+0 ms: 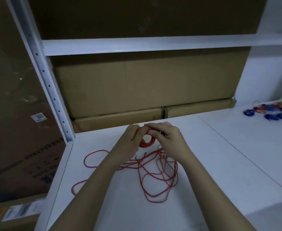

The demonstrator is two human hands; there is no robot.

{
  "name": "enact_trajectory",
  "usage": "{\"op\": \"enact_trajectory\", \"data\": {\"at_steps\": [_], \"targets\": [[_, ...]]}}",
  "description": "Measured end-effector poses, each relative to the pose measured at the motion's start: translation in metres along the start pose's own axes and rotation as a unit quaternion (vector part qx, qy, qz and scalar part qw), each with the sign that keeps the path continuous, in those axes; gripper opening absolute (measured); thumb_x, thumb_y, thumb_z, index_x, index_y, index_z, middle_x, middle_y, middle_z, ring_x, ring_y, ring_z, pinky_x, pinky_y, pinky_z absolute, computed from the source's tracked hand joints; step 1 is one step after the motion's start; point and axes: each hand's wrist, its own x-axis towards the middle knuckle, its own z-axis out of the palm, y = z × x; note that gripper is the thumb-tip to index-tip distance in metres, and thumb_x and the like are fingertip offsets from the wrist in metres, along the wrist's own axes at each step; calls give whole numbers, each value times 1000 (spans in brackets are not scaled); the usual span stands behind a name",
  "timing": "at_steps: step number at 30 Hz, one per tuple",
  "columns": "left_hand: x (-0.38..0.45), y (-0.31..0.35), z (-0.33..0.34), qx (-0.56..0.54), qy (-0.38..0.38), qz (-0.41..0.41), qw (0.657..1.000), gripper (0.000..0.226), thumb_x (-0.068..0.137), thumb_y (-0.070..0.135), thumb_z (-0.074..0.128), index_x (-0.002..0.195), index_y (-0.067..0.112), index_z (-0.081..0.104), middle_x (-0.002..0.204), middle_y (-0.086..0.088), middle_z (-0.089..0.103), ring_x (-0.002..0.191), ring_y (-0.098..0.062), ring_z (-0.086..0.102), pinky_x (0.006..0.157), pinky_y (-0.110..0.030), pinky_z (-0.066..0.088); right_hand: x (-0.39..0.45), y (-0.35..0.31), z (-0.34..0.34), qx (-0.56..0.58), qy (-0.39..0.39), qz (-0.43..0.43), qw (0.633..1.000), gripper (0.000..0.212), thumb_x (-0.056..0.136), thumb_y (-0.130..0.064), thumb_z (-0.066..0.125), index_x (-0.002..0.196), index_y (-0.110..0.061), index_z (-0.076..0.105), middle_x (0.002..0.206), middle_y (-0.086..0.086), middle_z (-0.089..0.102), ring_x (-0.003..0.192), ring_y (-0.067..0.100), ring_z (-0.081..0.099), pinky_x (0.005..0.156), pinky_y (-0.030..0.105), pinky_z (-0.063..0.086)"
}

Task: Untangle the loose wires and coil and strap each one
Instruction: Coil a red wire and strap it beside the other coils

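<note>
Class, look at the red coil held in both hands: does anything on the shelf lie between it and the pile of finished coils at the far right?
Nothing visible does. Both hands hold the red coil; the white shelf between it and the coiled wires shows bare. Loose red wire lies nearer, not across the path.

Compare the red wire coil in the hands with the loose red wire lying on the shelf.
The red coil is wound into a tight small ring; the loose red wire sprawls in wide, crossing loops.
The coil is held up by the left hand and right hand; the loose wire lies on the white shelf.
The coil looks thick from bundled turns; the loose wire shows as single thin strands.
Both are the same red.
</note>
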Motion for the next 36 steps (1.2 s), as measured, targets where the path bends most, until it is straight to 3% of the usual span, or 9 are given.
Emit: {"op": "enact_trajectory", "data": {"at_steps": [5,9,11,16,19,23,29,31,36], "targets": [[6,24,65,-57,50,42,996,25,104,27,31,90,21,51,88,2,56,76,0,53,67,-15,39,-41,2,-21,66,134,96,984,25,102,-23,41,112,-34,61,105,-16,65,103,1,57,91,18,43],[21,53,127,-173,64,-47,982,35,103,39,27,97,17,53,86,5,56,75,-5,55,64,-19,41,-66,13,-54,-1,145,168,975,20,103,-35,32,109,-37,51,92,-19,58,80,-4,55,71,9,41],[25,67,161,-192,49,-62,978,36,103,40,26,96,16,52,84,6,55,77,-6,54,65,-18,40,-74,24,-79,-50,175,186,966,24,103,-32,31,114,-28,52,94,-16,56,80,-4,54,67,5,38],[34,96,231,-125,-79,5,989,30,103,35,30,83,26,50,87,5,52,89,-12,52,71,-18,37,-96,56,-161,-102,239,200,945,24,103,-18,34,109,-18,57,99,-6,61,86,1,56,70,3,39],[52,114,266,-26,-148,56,987,29,101,37,39,92,17,58,97,-7,58,95,-20,55,83,-32,43,-114,81,-220,-157,212,196,944,25,103,-18,36,110,-16,59,99,-5,61,87,6,55,71,4,37],[75,149,319,27,-249,54,967,24,98,40,46,105,18,50,99,-2,67,86,-13,64,77,-30,50,-141,113,-301,-210,147,179,950,24,102,-19,39,112,-17,60,100,-8,59,89,4,53,76,3,37],[99,192,437,-89,-228,34,969,17,96,33,54,103,17,52,103,-10,69,78,-15,71,69,-22,58,-174,166,-385,-92,274,217,932,21,103,-20,36,111,-24,55,100,-18,58,93,-6,56,77,4,43],[109,200,475,-93,-210,24,973,16,96,32,54,103,18,52,105,-10,68,80,-15,70,69,-21,58,-178,186,-405,-72,301,240,920,22,104,-22,33,109,-22,55,97,-15,58,91,2,57,74,5,43],[145,220,562,-112,-160,-2,981,16,97,29,53,106,15,54,106,-12,67,88,-23,69,83,-40,58,-171,237,-463,-52,333,303,891,30,103,-40,22,101,-29,49,88,-9,55,84,9,56,76,24,47]]}}
